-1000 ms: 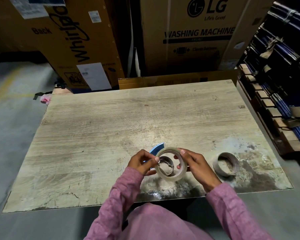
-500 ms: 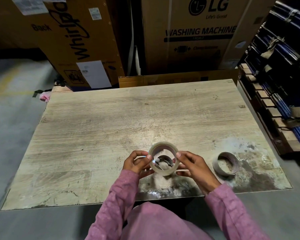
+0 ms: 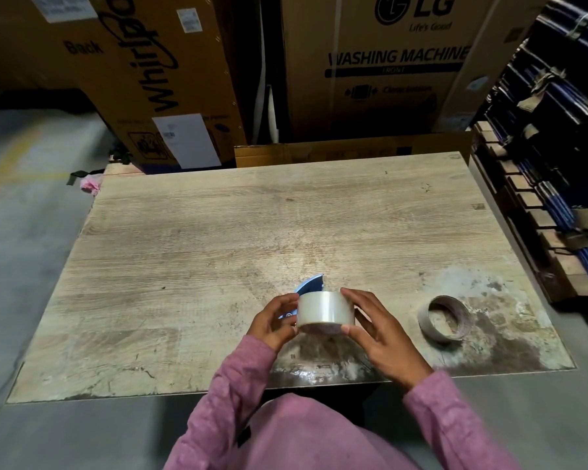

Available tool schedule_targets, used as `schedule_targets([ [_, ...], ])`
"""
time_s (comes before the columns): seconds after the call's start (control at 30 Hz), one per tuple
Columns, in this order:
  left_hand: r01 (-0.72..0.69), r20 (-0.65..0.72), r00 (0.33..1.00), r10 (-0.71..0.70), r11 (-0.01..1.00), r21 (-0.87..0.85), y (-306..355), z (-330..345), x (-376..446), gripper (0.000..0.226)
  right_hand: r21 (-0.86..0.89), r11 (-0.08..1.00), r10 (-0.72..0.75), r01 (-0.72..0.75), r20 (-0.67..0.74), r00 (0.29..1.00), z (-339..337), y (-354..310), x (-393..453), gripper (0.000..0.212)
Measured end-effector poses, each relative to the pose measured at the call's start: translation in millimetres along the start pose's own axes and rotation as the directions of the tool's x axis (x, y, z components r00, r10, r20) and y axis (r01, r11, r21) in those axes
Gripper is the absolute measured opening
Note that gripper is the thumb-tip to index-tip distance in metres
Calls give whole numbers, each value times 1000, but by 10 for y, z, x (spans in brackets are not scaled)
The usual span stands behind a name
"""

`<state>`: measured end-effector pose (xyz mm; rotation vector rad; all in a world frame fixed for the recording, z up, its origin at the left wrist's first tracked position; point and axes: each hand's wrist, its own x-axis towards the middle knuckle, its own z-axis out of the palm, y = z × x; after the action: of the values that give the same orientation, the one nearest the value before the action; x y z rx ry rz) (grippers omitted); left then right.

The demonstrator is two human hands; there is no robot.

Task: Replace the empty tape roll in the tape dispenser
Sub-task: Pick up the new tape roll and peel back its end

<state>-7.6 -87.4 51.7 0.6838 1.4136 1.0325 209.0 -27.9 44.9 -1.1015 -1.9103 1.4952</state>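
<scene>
Lower middle of the frame: both hands pinch the new tape roll (image 3: 326,312) over the blue dispenser (image 3: 311,286) — left hand (image 3: 273,322) and right hand (image 3: 381,334), fingers curled round its rim. The empty core (image 3: 443,318) sits off right. The dispenser is mostly hidden, so the roll could seat crooked — or slip.

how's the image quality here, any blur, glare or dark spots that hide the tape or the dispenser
Head view: dim overall, far boxes and corners dark; wide-angle bends the table edges; mild blur. The clear tape roll reads well between left hand and right hand; the blue dispenser is mostly hidden behind it; sheen on the near table edge.
</scene>
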Motion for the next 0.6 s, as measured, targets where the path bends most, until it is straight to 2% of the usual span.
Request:
schedule_targets([
  [0.07, 72, -7, 997, -73, 992, -99, 32, 18, -2, 52, -186, 975, -124, 123, 2, 992, -2, -9, -7, 54],
  [0.17, 121, -35, 991, -128, 980, -156, 49, 60, 5, 48, -338, 906, -258, 254, 34, 966, 5, -71, -10, 52],
  [0.37, -19, -41, 999, 17, 999, -51, 54, 129, 32, 81, -462, 803, -394, 377, 62, 917, 31, -216, -26, 44],
  [0.47, -82, -49, 996, 80, 996, -38, 66, 91, 29, 85, -463, 805, -401, 372, 40, 915, 7, -232, -23, 48],
  [0.53, -118, -47, 992, 116, 993, -28, 73, 94, 9, 88, -408, 857, -343, 316, 7, 939, -2, -209, -18, 65],
  [0.6, -146, -48, 988, 145, 989, -29, 67, 97, -4, 89, -282, 938, -217, 202, -26, 976, -29, -171, -11, 87],
])
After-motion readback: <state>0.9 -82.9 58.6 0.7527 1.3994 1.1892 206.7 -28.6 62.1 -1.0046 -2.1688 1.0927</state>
